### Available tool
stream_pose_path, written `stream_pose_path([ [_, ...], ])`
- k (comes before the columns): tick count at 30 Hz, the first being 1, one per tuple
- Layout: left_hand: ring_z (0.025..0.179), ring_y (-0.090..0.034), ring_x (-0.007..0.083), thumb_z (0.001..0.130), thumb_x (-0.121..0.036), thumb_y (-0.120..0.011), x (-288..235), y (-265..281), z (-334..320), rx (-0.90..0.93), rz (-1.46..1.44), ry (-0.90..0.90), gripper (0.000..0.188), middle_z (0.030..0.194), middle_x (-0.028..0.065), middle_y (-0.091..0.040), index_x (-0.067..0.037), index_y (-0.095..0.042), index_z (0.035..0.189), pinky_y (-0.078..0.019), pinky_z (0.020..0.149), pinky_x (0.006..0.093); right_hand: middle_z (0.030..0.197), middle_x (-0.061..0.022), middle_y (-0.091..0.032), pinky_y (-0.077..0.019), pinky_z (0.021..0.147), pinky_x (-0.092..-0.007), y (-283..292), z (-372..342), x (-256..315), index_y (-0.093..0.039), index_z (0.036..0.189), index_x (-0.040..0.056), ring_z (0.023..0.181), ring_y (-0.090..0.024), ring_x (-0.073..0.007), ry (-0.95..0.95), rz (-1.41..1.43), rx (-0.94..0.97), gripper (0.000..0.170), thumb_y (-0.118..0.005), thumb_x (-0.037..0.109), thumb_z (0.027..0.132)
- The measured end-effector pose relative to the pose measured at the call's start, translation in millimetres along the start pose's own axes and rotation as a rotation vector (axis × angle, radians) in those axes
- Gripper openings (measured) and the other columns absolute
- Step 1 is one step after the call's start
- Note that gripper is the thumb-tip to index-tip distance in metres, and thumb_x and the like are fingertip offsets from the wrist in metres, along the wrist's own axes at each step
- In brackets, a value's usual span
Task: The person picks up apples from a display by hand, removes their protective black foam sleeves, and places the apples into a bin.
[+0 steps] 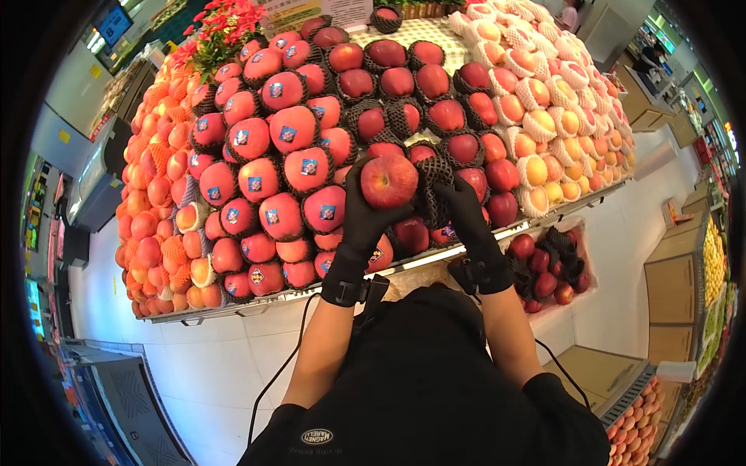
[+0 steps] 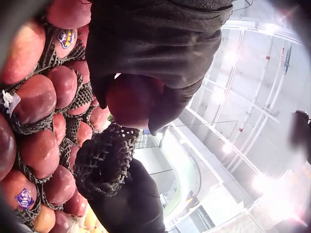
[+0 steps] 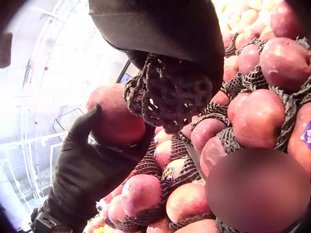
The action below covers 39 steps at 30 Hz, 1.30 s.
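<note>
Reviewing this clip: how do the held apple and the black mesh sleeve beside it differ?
The apple is mostly red, the mesh sleeve black. The apple is round and smooth; the mesh sleeve is a net with holes. The left hand holds the apple, while the right hand grips the mesh sleeve. Both are in black-gloved hands.

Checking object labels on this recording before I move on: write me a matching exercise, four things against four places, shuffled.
1. bare red apple
2. black foam net
3. red flowers
4. white-netted fruit

A. near the head view's top edge, left of centre
B. in the left hand
C. piled along the head view's right side
D. in the right hand

Pairs: 1-B, 2-D, 3-A, 4-C
</note>
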<state>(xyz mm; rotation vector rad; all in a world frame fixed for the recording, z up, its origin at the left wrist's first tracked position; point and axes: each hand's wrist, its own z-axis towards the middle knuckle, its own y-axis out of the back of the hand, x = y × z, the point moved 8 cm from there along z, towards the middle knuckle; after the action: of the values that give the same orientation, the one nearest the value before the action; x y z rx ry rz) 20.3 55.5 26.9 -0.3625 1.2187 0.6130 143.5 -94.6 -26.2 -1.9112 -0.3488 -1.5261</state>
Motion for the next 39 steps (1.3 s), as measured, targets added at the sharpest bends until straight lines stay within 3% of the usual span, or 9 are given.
stream_pose_path([
  [14,0.121,-0.048,0.0248,0.057,-0.016,-0.089,0.8,-23.7,-12.8,0.116,-0.130,0.006,0.096,0.130,0.0124,-0.047,-0.004,-0.035,0.135,-0.0408,0.104,0.0401,0.096,-0.0054,-0.064,-0.0500,0.067,-0.0263,43.0,-19.4,2.7,-0.057,0.114,-0.0002,0.079,-0.062,-0.0119,0.022,-0.026,-0.265,0.029,-0.059,0.017,0.090],
  [18,0.120,-0.049,0.0243,0.058,-0.017,-0.088,12.4,-33.0,-15.4,0.175,-0.114,0.071,0.091,0.128,0.0119,-0.048,-0.005,-0.038,0.133,-0.0407,0.104,0.0404,0.100,-0.0035,-0.064,-0.0497,0.073,-0.0249,56.7,-14.6,-1.8,-0.058,0.116,0.0025,0.085,-0.062,-0.0110,-0.014,0.012,-0.244,0.027,-0.055,0.018,0.094],
  [25,0.118,-0.050,0.0236,0.057,-0.013,-0.087,4.9,-51.2,-18.3,0.096,-0.074,0.027,0.089,0.126,0.0112,-0.050,-0.006,-0.039,0.132,-0.0429,0.102,0.0399,0.094,-0.0009,-0.063,-0.0473,0.073,-0.0250,79.8,-9.2,7.2,-0.060,0.113,0.0039,0.082,-0.059,-0.0095,0.045,0.107,-0.200,0.029,-0.048,0.025,0.098],
  [32,0.116,-0.051,0.0238,0.056,-0.013,-0.088,14.6,-100.0,-20.9,0.138,-0.004,0.027,0.089,0.125,0.0110,-0.051,-0.005,-0.039,0.131,-0.0436,0.100,0.0388,0.097,-0.0011,-0.064,-0.0483,0.074,-0.0247,140.1,-24.9,13.9,-0.061,0.115,0.0057,0.083,-0.061,-0.0106,-0.042,0.305,-0.257,0.033,-0.045,0.029,0.099],
  [39,0.116,-0.050,0.0237,0.057,-0.014,-0.087,10.3,-163.1,-30.8,0.259,0.069,0.066,0.089,0.126,0.0107,-0.050,-0.004,-0.040,0.132,-0.0420,0.100,0.0379,0.097,-0.0065,-0.066,-0.0512,0.070,-0.0246,222.3,-63.4,18.9,-0.058,0.116,-0.0018,0.080,-0.063,-0.0115,-0.049,0.027,-0.334,0.032,-0.053,0.019,0.093],
])
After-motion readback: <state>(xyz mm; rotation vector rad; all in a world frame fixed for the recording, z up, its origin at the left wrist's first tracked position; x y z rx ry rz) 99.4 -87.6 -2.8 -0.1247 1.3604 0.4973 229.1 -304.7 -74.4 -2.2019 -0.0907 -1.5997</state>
